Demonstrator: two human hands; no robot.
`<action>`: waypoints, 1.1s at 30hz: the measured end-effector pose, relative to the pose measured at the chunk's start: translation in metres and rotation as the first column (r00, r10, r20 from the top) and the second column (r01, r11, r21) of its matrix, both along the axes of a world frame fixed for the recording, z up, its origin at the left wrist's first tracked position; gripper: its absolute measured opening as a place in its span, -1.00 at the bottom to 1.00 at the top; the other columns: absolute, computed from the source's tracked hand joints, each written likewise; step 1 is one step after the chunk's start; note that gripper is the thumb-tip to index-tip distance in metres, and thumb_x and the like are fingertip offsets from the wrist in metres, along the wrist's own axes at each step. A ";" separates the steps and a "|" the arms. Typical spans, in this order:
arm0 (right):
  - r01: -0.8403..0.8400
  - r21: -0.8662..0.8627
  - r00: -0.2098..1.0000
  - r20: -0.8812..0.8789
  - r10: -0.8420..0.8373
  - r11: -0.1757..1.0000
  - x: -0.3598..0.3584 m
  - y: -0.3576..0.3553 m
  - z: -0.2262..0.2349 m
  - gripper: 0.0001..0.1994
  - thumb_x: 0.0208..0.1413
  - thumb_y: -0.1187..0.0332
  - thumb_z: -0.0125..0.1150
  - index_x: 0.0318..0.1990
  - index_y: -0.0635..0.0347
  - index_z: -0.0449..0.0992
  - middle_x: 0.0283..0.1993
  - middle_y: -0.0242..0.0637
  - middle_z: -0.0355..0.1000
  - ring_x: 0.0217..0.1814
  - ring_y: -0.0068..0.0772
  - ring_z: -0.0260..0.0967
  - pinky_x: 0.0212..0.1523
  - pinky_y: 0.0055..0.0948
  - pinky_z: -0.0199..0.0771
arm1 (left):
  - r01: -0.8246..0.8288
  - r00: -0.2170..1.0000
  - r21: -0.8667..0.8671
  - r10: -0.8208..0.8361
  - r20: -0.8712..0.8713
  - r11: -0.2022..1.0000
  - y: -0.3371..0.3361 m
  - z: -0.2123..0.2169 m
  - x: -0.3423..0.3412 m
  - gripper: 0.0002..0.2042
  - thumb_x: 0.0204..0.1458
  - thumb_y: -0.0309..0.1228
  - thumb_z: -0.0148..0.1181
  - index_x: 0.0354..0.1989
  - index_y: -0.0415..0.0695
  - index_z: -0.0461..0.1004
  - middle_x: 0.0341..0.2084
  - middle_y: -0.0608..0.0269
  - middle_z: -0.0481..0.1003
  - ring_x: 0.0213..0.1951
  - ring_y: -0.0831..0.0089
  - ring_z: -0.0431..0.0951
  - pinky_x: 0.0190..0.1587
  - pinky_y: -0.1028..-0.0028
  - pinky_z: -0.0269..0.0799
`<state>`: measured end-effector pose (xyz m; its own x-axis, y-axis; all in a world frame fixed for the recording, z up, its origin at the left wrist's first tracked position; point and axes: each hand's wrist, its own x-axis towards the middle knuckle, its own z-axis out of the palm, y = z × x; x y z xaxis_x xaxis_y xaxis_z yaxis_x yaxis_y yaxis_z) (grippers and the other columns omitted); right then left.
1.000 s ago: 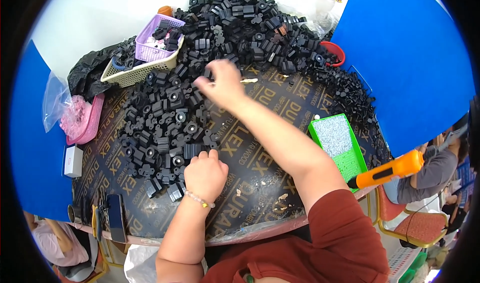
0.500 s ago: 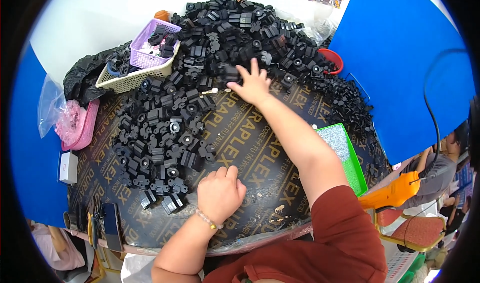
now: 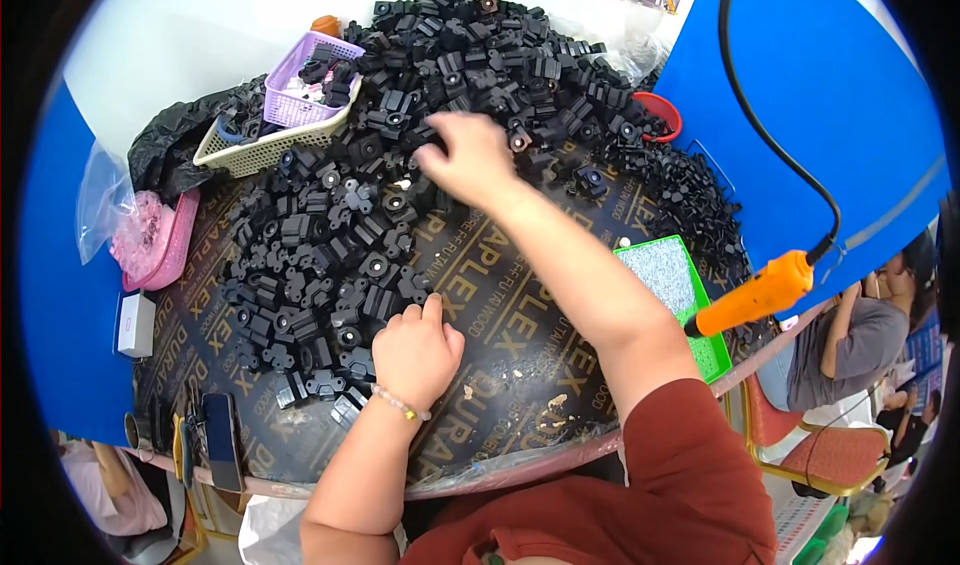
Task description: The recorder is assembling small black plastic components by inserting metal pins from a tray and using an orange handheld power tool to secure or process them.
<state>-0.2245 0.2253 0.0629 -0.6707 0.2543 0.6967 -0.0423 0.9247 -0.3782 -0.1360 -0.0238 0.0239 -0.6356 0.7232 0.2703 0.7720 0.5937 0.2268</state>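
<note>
My right hand (image 3: 470,157) is over the near edge of a large heap of black molded plastic parts (image 3: 460,55), motion-blurred. Its thumb and forefinger are apart, pointing left, with nothing visible between them. Closer to me, my left hand (image 3: 415,353), wearing a beaded bracelet (image 3: 400,405), is beside a second group of black parts (image 3: 310,255). Its fingers are curled, the forefinger less so; the palm side is hidden. A few parts, some with round metal centers, lie close to its left side.
An orange electric screwdriver (image 3: 755,293) hangs by a black cable over a green tray (image 3: 718,353) of small screws. A red bowl (image 3: 676,125), a purple basket (image 3: 280,110), a cream basket (image 3: 255,160), a pink basket (image 3: 180,240) and a phone (image 3: 222,443) surround the parts. A co-worker (image 3: 850,340) sits at right.
My right hand has moved left and its spread fingers have drawn in. My left hand has shifted slightly up and left. The screwdriver has swung left over the green tray.
</note>
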 end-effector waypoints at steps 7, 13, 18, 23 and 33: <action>0.596 0.013 0.680 0.522 -0.514 0.803 0.090 0.145 -0.058 -0.09 0.08 -0.44 0.03 0.52 -0.25 0.07 0.59 -0.07 -0.08 0.59 0.15 -0.13 0.48 0.24 -0.15 | 0.046 0.998 -0.045 -0.044 0.055 0.998 0.010 0.007 0.013 -0.62 0.01 -0.32 0.13 0.01 -0.16 0.55 -0.36 0.07 0.59 -0.31 0.13 0.63 -0.26 0.19 0.57; 0.410 -0.035 0.711 0.638 -0.296 0.911 0.044 0.094 -0.039 -0.03 0.00 -0.56 -0.06 0.54 -0.43 -0.06 0.58 -0.02 -0.07 0.52 0.22 0.04 0.44 0.12 0.07 | 0.097 0.995 -0.007 -0.097 0.039 0.995 0.010 0.003 0.021 -0.62 0.00 -0.31 0.14 0.00 -0.17 0.55 -0.35 0.06 0.60 -0.31 0.12 0.63 -0.23 0.21 0.57; 0.301 -0.038 0.789 0.571 -0.227 0.953 0.001 -0.003 -0.038 0.02 -0.06 -0.51 0.11 0.53 -0.36 -0.02 0.49 0.13 0.05 0.49 0.25 0.04 0.38 0.08 0.18 | 0.093 0.994 -0.041 -0.090 0.058 0.995 0.011 0.006 0.022 -0.62 -0.02 -0.32 0.15 -0.01 -0.17 0.55 -0.36 0.06 0.60 -0.32 0.12 0.63 -0.22 0.22 0.56; 0.212 -0.117 0.823 0.557 -0.113 0.970 -0.024 -0.072 -0.030 0.00 -0.01 -0.45 0.15 0.54 -0.31 -0.04 0.54 0.27 -0.12 0.54 0.37 -0.11 0.42 0.17 0.09 | 0.111 0.992 -0.019 -0.109 0.063 0.994 0.011 0.006 0.022 -0.66 -0.03 -0.33 0.16 -0.07 -0.17 0.56 -0.38 0.05 0.59 -0.33 0.12 0.62 -0.23 0.21 0.56; 0.321 0.056 0.939 0.116 -0.325 0.946 -0.031 -0.032 -0.013 -0.26 0.04 -0.24 0.26 0.25 0.05 0.38 0.15 -0.04 0.34 0.26 0.04 0.19 0.20 0.06 0.16 | 0.020 0.999 -0.040 -0.019 0.041 0.999 -0.002 0.008 0.011 -0.74 -0.02 -0.31 0.15 -0.23 -0.19 0.56 -0.41 0.06 0.60 -0.37 0.15 0.64 -0.29 0.22 0.58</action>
